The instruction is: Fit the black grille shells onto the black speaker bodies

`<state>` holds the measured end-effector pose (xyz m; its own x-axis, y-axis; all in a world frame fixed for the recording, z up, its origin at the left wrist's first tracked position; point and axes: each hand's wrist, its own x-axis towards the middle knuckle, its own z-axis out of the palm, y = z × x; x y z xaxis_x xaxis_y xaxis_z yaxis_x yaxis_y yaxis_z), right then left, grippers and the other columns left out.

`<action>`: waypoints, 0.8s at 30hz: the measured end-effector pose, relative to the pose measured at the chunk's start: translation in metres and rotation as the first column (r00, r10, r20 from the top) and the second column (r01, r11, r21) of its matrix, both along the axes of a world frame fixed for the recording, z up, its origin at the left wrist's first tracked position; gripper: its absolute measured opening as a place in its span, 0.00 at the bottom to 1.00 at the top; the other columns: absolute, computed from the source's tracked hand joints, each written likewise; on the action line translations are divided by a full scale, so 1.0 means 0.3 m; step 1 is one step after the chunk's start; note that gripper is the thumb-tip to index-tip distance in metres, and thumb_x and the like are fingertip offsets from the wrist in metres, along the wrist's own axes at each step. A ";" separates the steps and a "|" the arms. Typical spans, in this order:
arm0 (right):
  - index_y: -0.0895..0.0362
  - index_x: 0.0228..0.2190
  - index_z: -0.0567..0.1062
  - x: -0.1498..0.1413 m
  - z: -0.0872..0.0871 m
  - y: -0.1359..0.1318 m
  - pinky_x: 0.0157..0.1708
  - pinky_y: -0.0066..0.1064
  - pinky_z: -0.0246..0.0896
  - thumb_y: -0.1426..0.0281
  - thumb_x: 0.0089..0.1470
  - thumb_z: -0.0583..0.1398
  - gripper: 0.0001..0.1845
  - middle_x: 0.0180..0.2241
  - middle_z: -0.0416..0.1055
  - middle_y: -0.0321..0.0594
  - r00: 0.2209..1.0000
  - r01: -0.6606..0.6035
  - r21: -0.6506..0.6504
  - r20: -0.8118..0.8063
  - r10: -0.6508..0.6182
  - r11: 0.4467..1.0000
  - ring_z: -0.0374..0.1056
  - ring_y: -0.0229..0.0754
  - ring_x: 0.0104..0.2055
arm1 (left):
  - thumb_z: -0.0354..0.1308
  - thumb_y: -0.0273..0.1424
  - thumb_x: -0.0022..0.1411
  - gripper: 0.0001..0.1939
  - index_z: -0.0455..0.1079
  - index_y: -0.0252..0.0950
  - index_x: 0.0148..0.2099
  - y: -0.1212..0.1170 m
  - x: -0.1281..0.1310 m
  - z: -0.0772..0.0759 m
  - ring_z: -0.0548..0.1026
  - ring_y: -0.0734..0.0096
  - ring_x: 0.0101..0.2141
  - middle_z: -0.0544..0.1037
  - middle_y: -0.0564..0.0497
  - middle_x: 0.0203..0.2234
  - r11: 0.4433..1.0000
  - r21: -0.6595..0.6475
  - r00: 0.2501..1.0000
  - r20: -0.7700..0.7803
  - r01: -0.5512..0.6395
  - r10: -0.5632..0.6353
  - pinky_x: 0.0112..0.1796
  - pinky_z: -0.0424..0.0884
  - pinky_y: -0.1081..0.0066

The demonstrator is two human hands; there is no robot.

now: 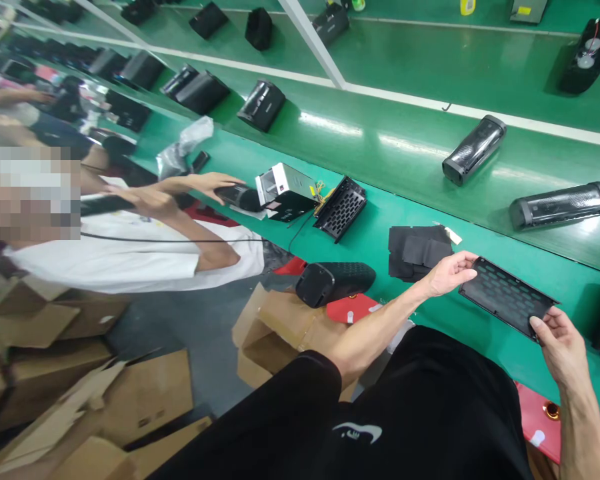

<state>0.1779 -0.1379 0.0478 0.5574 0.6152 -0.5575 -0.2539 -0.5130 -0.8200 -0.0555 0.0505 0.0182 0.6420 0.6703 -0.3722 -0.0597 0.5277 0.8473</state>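
A black speaker grille panel (507,297) with rows of oblong holes is held tilted over the green bench. My left hand (453,273) pinches its far left corner between thumb and fingers. At the opposite end, my right hand (560,340) grips the near right corner, thumb on top. Dark thin material seems to lie behind the holes. Just left of my left hand, a pile of black rectangular sheets (420,250) rests on the bench. Farther left lies another black grille panel (341,208) beside a silver-and-black machine (290,192).
A black speaker (335,283) sits at the bench's near edge, above an open cardboard box (280,330). Wrapped speakers (475,150) line the green conveyor (380,127). At left, a person in a white shirt (130,257) handles a dark cylindrical part. Cartons (150,393) cover the floor.
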 end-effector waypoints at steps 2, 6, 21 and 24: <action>0.53 0.40 0.76 0.001 0.001 0.001 0.30 0.29 0.60 0.51 0.39 0.80 0.33 0.31 0.69 0.31 1.000 -0.008 -0.006 -0.005 0.008 1.000 0.63 0.37 0.30 | 0.78 0.47 0.54 0.33 0.74 0.35 0.55 0.002 0.002 0.001 0.77 0.70 0.42 0.80 0.47 0.41 1.000 -0.003 1.000 -0.002 0.002 -0.002 0.50 0.71 0.66; 0.52 0.41 0.75 -0.001 -0.004 0.000 0.27 0.29 0.55 0.49 0.44 0.78 0.31 0.27 0.66 0.28 1.000 0.003 -0.005 -0.028 -0.003 1.000 0.59 0.34 0.26 | 0.76 0.46 0.55 0.32 0.73 0.34 0.55 0.004 0.003 0.000 0.77 0.71 0.40 0.80 0.48 0.40 1.000 -0.008 1.000 -0.029 0.009 -0.010 0.49 0.70 0.66; 0.53 0.39 0.76 -0.032 0.001 0.024 0.25 0.26 0.57 0.45 0.41 0.78 0.33 0.25 0.68 0.29 0.980 0.140 0.016 -0.145 -0.136 0.990 0.59 0.33 0.24 | 0.75 0.47 0.55 0.31 0.73 0.34 0.53 0.000 0.016 -0.004 0.75 0.73 0.37 0.79 0.52 0.36 1.000 0.008 0.995 -0.095 -0.010 0.011 0.44 0.68 0.69; 0.54 0.37 0.76 -0.029 0.008 0.034 0.26 0.25 0.60 0.44 0.40 0.78 0.34 0.25 0.69 0.30 0.975 0.165 0.031 -0.156 -0.158 0.986 0.61 0.33 0.24 | 0.76 0.49 0.53 0.32 0.74 0.34 0.51 0.001 0.008 0.003 0.74 0.74 0.34 0.79 0.52 0.34 1.000 -0.024 0.999 -0.048 -0.015 0.013 0.40 0.68 0.71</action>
<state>0.1691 -0.1276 0.0502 0.5621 0.5496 -0.6181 -0.4544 -0.4192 -0.7860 -0.0530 0.0509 0.0192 0.6136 0.6696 -0.4185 -0.0266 0.5472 0.8366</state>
